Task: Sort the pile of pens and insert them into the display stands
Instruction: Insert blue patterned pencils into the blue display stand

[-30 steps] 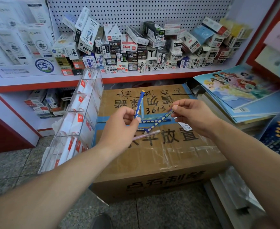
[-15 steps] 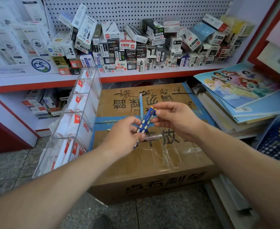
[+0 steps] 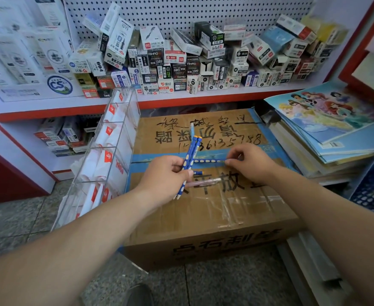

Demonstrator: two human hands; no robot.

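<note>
Nearest the camera, two bare forearms reach forward over the front edge of a taped cardboard box, which serves as the work surface. The left hand has its grip closed round two blue spotted pens, held side by side and tilted, upper ends pointing away. Bundling matching pens this way probably lets them go into one slot together. Just to its right, the right hand pinches one end of a third blue spotted pen. This pen lies level, with its free end meeting the pair, likely so it can join the bundle.

Below that pen a pink pen lies loose on the box, and a pale blue pen lies farther back by the handwriting. Both look unsorted.

To the left, touching the box's side, leans a clear display stand. Its divided compartments hold white wrapped items with red labels. Its open tops face up and toward the left hand, so the way across seems short and unobstructed.

On the right a stack of books crowds the box's edge, leaving less room there. Beyond, a red-edged shelf carries heaped small boxes and overhangs the box's far end.
</note>
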